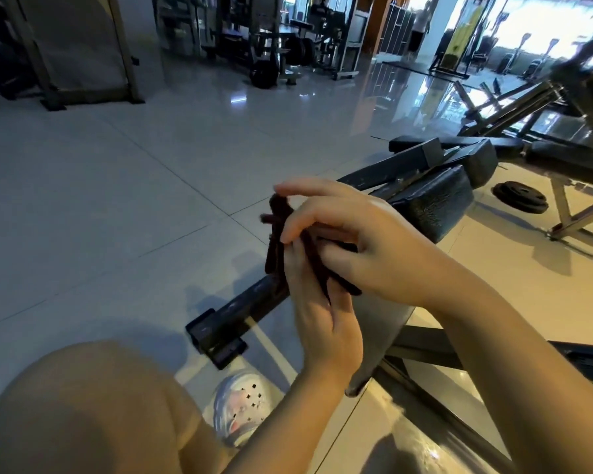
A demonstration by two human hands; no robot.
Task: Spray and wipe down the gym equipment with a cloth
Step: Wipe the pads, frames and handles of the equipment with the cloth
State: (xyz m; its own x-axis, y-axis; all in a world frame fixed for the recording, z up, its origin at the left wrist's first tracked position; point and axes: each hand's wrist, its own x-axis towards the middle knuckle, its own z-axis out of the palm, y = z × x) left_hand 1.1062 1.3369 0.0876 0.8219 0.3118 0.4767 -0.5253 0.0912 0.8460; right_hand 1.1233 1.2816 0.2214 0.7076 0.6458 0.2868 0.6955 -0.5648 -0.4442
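A dark maroon cloth (pixel 281 234) is held between two bare hands in the middle of the view, above a tiled gym floor (pixel 124 186). The left hand (pixel 322 319) is raised from below, with its fingers laid upward against the cloth and lightly curled on its folds. The right hand (pixel 356 241) is brought in from the right and laid over the cloth, thumb and lower fingers pinched on it, while the index finger is held out straight above. The cloth is bunched and folded, with a loose edge hung down at the left. Just behind the hands, a black padded bench (pixel 428 203) on a dark metal frame (pixel 233 316) is seen. A bare knee (pixel 83 405) and a pale perforated clog (pixel 243 405) are seen at the bottom left. A weight plate (pixel 521 196) is laid on the floor at the right.
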